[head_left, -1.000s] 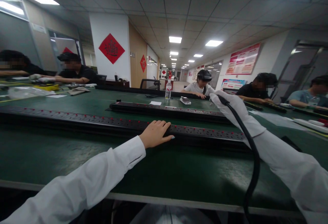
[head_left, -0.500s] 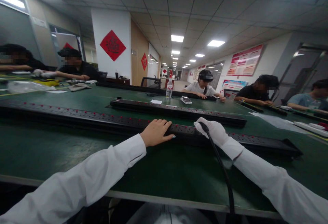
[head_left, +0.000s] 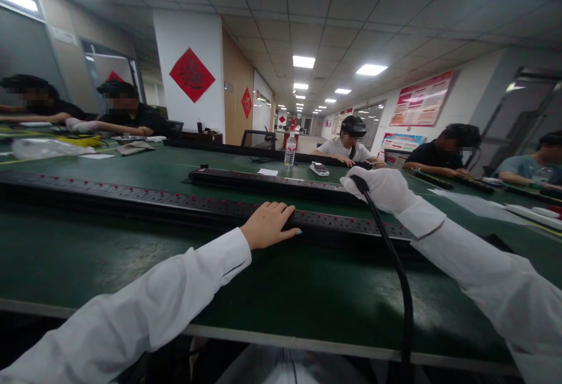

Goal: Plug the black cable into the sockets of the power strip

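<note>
Head view: our right hand, in a white knit glove, has risen again. 0.5 s ago it was down on the strip. Now it hangs above it, at 1 o'clock from our left hand, much as it did 1.0 s ago. It is closed round the end of the cable, so we judge that end is clear of the sockets. The glove hides the tip.

Our left hand has not moved. It is bare and palm down, with the fingers draped over the strip's top and the thumb along the near face, resting rather than clasped. The 2 hands are well apart.

The strip is long, black and box-shaped, with hard matt sides, a row of sockets and small red dots. It runs from 9 o'clock to 3 o'clock across the table. A far strip of the same make lies beyond it at 12 o'clock. The cable is thick, smooth black rubber and curves down to 5 o'clock, out of sight. The table has a dull green mat with a pale edge. A clear bottle stands at 12 o'clock. Our sleeves are white cloth.
</note>
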The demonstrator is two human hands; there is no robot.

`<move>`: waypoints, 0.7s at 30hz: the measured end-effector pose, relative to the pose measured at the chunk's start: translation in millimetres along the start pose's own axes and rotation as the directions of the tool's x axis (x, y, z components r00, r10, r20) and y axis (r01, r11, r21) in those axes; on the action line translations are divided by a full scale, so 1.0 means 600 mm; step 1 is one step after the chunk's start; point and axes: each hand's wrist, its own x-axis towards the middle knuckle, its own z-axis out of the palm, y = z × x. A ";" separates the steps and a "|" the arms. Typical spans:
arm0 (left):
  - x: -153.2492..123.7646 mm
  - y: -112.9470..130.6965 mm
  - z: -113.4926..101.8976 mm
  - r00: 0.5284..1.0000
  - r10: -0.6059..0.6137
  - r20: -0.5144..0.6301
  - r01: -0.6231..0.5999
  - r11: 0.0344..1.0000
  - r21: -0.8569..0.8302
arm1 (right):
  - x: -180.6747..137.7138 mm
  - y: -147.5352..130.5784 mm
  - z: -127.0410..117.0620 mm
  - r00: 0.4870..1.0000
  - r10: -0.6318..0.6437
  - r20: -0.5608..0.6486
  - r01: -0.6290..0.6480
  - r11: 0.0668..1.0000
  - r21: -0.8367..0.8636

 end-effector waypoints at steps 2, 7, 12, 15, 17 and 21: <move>0.000 0.001 -0.001 1.000 -0.004 -0.002 0.004 1.000 0.004 | -0.011 -0.005 0.008 1.000 0.021 -0.015 -0.020 0.998 0.060; 0.000 0.003 -0.002 1.000 -0.009 -0.005 0.009 1.000 0.006 | -0.076 -0.043 0.064 0.990 -0.037 0.138 0.015 0.988 0.151; 0.000 0.001 0.000 1.000 -0.007 -0.004 0.007 1.000 0.001 | -0.094 -0.049 0.078 0.986 -0.058 0.155 0.041 0.993 0.114; 0.001 0.001 0.000 1.000 -0.001 -0.001 0.001 1.000 -0.008 | -0.091 -0.047 0.075 0.987 -0.046 0.154 0.029 0.993 0.112; 0.000 0.001 -0.001 1.000 0.000 0.000 0.000 1.000 -0.010 | -0.091 -0.048 0.077 0.988 -0.034 0.149 0.017 0.993 0.119; 0.000 0.002 -0.003 1.000 -0.003 0.001 0.003 1.000 -0.010 | -0.098 -0.051 0.078 0.992 0.001 0.126 -0.018 0.992 0.129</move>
